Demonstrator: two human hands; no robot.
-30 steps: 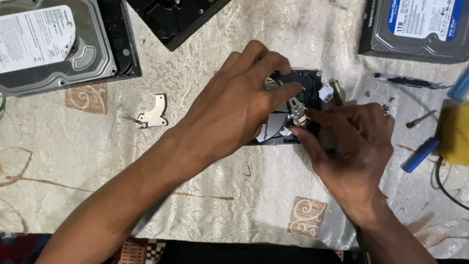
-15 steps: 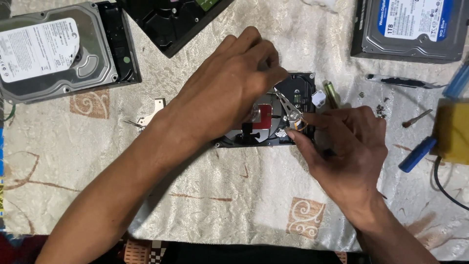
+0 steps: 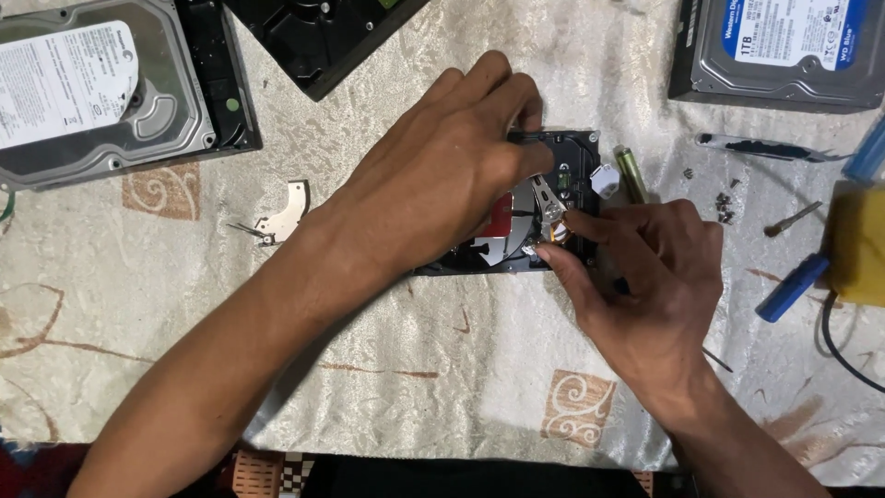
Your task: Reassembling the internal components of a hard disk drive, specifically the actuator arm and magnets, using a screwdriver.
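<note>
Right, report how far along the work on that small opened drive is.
Done: the small black hard drive lies open, its shiny platter exposed; a loose silver curved bracket and tiny screws lie on the cream patterned cloth. In hand: the left hand steadies the drive while the right hand pinches the metal actuator arm. Left: arm and platter remain inside.

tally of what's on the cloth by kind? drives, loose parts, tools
Closed hard drives: 2, one top left, one top right
Open hard drive under both hands: 1
Black casing at top edge: 1
Loose metal bracket: 1
Blue-handled tools: 2, and
Yellow object, right edge: 1
Total: 8

Left hand covers the open drive; right hand pinches at its arm.
</note>
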